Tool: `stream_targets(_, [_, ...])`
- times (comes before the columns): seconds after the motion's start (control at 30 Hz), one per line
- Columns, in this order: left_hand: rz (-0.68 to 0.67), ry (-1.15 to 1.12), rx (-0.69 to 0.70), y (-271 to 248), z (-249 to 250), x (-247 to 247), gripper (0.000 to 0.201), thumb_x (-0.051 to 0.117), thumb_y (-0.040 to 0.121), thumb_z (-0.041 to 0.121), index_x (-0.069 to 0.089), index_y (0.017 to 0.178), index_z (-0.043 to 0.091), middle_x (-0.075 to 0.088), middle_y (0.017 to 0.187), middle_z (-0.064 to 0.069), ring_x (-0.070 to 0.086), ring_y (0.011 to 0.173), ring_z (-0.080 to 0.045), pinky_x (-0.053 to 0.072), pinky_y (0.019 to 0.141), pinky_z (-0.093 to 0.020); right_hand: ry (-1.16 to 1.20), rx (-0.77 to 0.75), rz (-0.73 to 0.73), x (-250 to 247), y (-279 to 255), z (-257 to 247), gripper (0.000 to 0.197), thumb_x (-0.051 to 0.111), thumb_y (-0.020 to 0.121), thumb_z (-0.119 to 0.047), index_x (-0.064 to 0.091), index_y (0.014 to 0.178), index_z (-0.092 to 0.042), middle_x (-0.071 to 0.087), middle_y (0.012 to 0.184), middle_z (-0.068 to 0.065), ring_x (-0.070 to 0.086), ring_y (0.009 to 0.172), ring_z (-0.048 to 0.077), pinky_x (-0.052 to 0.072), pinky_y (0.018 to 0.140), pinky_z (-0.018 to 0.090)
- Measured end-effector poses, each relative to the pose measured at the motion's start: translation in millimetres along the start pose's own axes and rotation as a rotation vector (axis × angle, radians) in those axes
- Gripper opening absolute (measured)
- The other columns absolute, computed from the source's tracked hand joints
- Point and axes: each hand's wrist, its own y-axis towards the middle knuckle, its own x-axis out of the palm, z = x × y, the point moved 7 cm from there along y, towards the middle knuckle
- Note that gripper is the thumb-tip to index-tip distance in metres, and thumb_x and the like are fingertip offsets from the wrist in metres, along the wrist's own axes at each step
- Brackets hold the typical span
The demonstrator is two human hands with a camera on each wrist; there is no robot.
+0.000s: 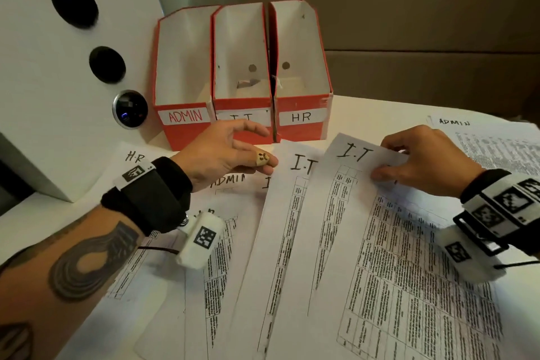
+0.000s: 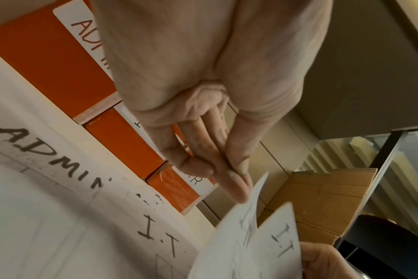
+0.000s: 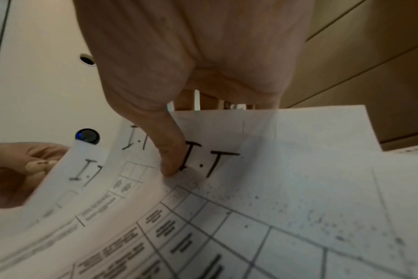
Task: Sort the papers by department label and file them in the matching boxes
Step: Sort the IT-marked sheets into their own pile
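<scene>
Three red boxes stand side by side at the back: ADMIN [image 1: 184, 117], I.T [image 1: 242, 102] and HR [image 1: 301, 117]. Printed sheets lie fanned across the table in front of them. My right hand [image 1: 382, 159] pinches the top edge of an I.T sheet [image 1: 356, 152], thumb [image 3: 172, 160] on its face and fingers behind, and the top edge is lifted. A second I.T sheet [image 1: 304, 164] lies just left of it. My left hand [image 1: 263, 145] hovers before the I.T box with fingers straight [image 2: 227, 179], tips at that second sheet's edge, holding nothing.
An ADMIN sheet [image 1: 230, 180] and an HR sheet [image 1: 131, 155] lie under and left of my left hand. More ADMIN papers [image 1: 482, 137] lie at the far right. A white cabinet with round black buttons [image 1: 73, 3] stands at left; cardboard [image 1: 409, 9] lines the back.
</scene>
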Motion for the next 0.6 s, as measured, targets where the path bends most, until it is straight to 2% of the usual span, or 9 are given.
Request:
stream_targets(0.1, [-0.011,0.09,0.004,0.4,-1.0,6.7,0.047,0.08,0.086,0.011,0.064,0.129,0.015,0.082,0.104,-0.012,0.08,0.097,-0.027,0.06,0.089,-0.039,0.052,0.007,-0.027,-0.7,-1.7,1.8,0.016,0.092,0.076,-0.028,0.077,0.083,-0.027,0.077,0.085,-0.012,0.07,0.087,0.012,0.056,0.082,0.036])
stream_targets(0.2, [0.06,0.273,0.032,7.6,-3.0,7.9,0.036,0.085,0.086,0.025,0.074,0.12,0.024,0.077,0.103,0.0,0.073,0.085,-0.012,0.057,0.072,-0.028,0.084,-0.018,-0.016,-0.8,-3.1,-2.5,0.016,0.092,0.075,-0.027,0.077,0.081,-0.027,0.077,0.084,-0.013,0.072,0.085,0.01,0.058,0.082,0.037])
stream_targets(0.3, [0.063,0.38,0.006,13.9,-8.4,9.6,0.031,0.079,0.092,0.032,0.075,0.122,0.028,0.075,0.112,0.006,0.071,0.089,-0.009,0.055,0.072,-0.023,0.123,-0.044,-0.002,-1.1,-4.6,-5.5,0.016,0.092,0.075,-0.025,0.077,0.079,-0.028,0.078,0.082,-0.015,0.072,0.08,0.005,0.06,0.08,0.038])
stream_targets(0.33, [0.038,0.394,-0.011,14.7,-10.8,11.9,0.025,0.076,0.095,0.029,0.076,0.12,0.025,0.077,0.111,0.006,0.072,0.089,-0.009,0.055,0.071,-0.021,0.134,-0.044,-0.002,-1.2,-5.0,-5.7,0.016,0.092,0.075,-0.024,0.077,0.079,-0.028,0.078,0.082,-0.016,0.072,0.079,0.004,0.061,0.08,0.038])
stream_targets(0.4, [0.004,0.397,-0.023,14.3,-13.3,15.1,0.01,0.073,0.099,0.019,0.081,0.104,0.016,0.081,0.1,-0.002,0.076,0.088,-0.012,0.055,0.07,-0.018,0.14,-0.035,-0.007,-0.8,-5.5,-4.4,0.016,0.092,0.075,-0.025,0.078,0.081,-0.028,0.078,0.084,-0.016,0.072,0.08,0.002,0.061,0.08,0.037])
stream_targets(0.47, [0.016,0.378,-0.007,12.9,-12.1,14.2,0.008,0.074,0.097,0.013,0.081,0.094,0.012,0.082,0.091,-0.006,0.077,0.083,-0.014,0.056,0.068,-0.017,0.124,-0.02,-0.008,-0.8,-6.0,-0.1,0.016,0.091,0.076,-0.026,0.079,0.086,-0.028,0.078,0.087,-0.016,0.073,0.085,0.005,0.06,0.082,0.037])
stream_targets(0.53, [0.048,0.315,0.003,11.1,-10.9,9.4,0.008,0.076,0.095,0.012,0.082,0.099,0.009,0.082,0.093,-0.007,0.076,0.079,-0.012,0.058,0.067,-0.017,0.091,0.012,-0.018,-0.5,-7.0,7.3,0.019,0.09,0.077,-0.03,0.079,0.092,-0.029,0.077,0.092,-0.017,0.071,0.091,0.006,0.055,0.083,0.033])
stream_targets(0.6, [0.071,0.241,-0.003,9.4,-11.3,3.7,0.014,0.077,0.093,0.012,0.082,0.105,0.007,0.082,0.098,-0.009,0.075,0.08,-0.013,0.06,0.067,-0.018,0.073,0.065,-0.023,-1.0,-8.2,17.1,0.02,0.09,0.078,-0.031,0.078,0.093,-0.029,0.076,0.09,-0.017,0.07,0.088,0.006,0.054,0.079,0.032])
